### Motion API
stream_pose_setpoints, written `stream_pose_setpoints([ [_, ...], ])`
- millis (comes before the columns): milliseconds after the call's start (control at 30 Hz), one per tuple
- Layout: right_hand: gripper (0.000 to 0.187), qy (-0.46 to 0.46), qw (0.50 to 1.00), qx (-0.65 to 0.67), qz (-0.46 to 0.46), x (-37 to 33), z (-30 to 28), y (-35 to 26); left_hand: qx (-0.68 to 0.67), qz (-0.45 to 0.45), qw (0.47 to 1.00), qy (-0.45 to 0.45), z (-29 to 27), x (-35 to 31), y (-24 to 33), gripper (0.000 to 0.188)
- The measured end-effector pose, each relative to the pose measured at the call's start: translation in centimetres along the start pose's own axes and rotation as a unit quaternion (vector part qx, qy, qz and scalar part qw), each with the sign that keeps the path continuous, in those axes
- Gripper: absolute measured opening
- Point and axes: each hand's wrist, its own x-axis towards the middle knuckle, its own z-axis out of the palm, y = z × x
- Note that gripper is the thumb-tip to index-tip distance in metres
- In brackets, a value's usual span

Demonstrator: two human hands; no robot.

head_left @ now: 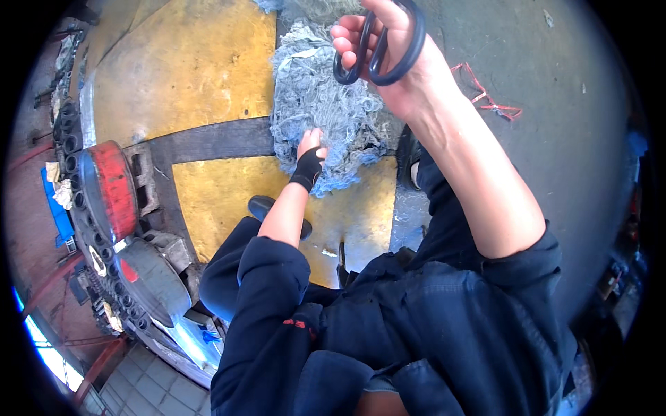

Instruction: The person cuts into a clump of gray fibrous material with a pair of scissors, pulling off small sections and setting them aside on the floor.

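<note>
Fibre bundle (326, 90), grey-blue, lies on yellow flooring (201, 76) under the left hand (310, 147), whose grip I cannot tell, while the right hand (394, 52), cropped above, has fingers clamped on black loop handles (420, 36), and a red drum (114, 191) shows no inside

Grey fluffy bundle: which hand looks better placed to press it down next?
Left, probably: the left hand is down at the grey bundle, while the right hand is raised, holding black loops.
</note>
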Motion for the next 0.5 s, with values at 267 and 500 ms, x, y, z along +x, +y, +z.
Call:
stream_pose_setpoints([
  [267,0.036,-0.063,0.995,-0.060,-0.044,-0.9,0.0,-0.1,-0.058,-0.085,0.989,0.103,-7.3,-7.4,-1.7,0.038],
  [500,0.034,-0.059,0.993,-0.080,-0.060,-0.5,-0.3,0.4,-0.413,-0.171,0.864,0.234,-10.5,-12.8,-6.9,0.029],
])
